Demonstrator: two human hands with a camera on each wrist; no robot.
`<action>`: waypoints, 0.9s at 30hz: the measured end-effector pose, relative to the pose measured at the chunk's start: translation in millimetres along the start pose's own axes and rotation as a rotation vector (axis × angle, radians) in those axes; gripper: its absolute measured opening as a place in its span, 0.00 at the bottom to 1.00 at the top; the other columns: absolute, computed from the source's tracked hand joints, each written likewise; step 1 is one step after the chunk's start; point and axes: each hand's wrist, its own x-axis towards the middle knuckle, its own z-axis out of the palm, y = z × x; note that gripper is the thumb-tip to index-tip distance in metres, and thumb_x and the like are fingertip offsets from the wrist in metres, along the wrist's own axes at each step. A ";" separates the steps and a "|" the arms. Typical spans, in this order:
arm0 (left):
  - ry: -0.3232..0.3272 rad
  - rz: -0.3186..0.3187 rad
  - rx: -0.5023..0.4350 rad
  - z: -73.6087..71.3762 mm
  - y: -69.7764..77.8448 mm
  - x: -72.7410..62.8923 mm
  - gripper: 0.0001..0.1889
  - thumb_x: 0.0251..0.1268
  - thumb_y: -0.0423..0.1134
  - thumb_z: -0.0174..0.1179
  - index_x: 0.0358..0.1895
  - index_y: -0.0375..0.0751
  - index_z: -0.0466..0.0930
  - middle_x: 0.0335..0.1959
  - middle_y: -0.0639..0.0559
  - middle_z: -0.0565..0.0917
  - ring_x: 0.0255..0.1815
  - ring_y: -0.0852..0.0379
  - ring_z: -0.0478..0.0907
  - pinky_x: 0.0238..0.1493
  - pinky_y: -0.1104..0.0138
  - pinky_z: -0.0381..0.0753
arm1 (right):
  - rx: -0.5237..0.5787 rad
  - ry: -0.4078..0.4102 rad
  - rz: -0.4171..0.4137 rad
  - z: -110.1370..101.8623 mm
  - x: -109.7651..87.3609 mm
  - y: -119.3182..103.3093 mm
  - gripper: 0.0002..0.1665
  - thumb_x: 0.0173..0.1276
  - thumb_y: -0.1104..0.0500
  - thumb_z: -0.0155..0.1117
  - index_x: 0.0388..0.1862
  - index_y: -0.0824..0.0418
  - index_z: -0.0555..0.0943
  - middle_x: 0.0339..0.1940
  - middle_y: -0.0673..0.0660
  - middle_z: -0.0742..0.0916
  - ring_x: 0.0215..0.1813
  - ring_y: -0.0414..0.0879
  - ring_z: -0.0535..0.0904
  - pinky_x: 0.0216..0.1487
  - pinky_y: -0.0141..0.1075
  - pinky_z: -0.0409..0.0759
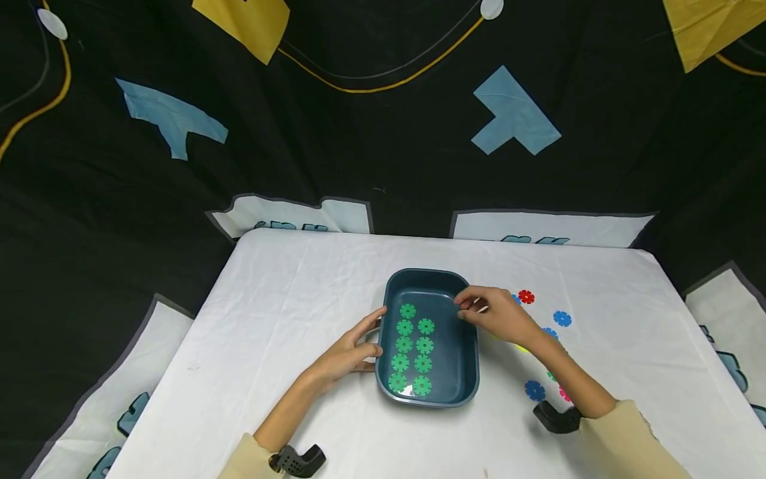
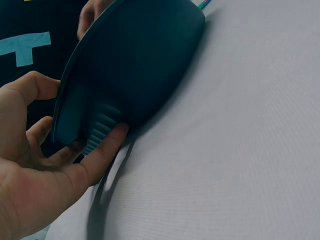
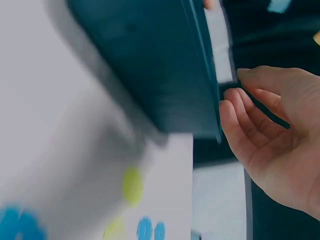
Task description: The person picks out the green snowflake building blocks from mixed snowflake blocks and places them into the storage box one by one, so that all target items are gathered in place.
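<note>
A dark teal rectangular tray (image 1: 443, 359) stands on the white-covered table. In it, several green notched discs (image 1: 403, 344) lie in two columns toward the left side. My left hand (image 1: 344, 356) rests against the tray's outer left wall, fingers spread. In the left wrist view, fingertips (image 2: 120, 130) touch the ribbed end of that wall. My right hand (image 1: 497, 313) is at the tray's right rim, over its upper right part. Its fingers are loosely bent, and the right wrist view shows nothing between thumb and fingers.
Right of the tray lie loose discs: a red disc (image 1: 526, 297), blue discs (image 1: 535, 390), a pink disc (image 1: 564, 394) and yellow ones (image 3: 132, 186), some partly behind the right forearm. A black curtain (image 1: 359, 153) with coloured patches hangs behind the table.
</note>
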 end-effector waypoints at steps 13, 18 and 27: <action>-0.005 0.000 0.003 0.1 1.4 0.4 0.41 0.64 0.31 0.55 0.80 0.57 0.53 0.79 0.41 0.50 0.64 0.39 0.71 0.55 0.48 0.79 | -0.047 0.144 0.290 -37.5 -110.3 55.3 0.17 0.65 0.63 0.71 0.52 0.65 0.83 0.45 0.58 0.86 0.42 0.51 0.82 0.37 0.30 0.82; 0.002 -0.004 0.006 0.4 1.6 -0.6 0.42 0.64 0.31 0.55 0.81 0.56 0.52 0.79 0.42 0.50 0.64 0.39 0.71 0.55 0.49 0.79 | -0.033 0.098 0.441 -36.9 -136.3 72.8 0.22 0.64 0.59 0.72 0.55 0.66 0.82 0.45 0.59 0.86 0.43 0.52 0.80 0.33 0.32 0.82; 0.007 -0.009 0.007 0.2 1.8 -1.0 0.42 0.64 0.31 0.55 0.80 0.60 0.53 0.79 0.44 0.50 0.64 0.40 0.71 0.54 0.49 0.80 | -0.047 0.047 0.478 -33.4 -148.3 86.9 0.24 0.59 0.58 0.76 0.53 0.66 0.83 0.38 0.55 0.80 0.39 0.50 0.74 0.30 0.31 0.78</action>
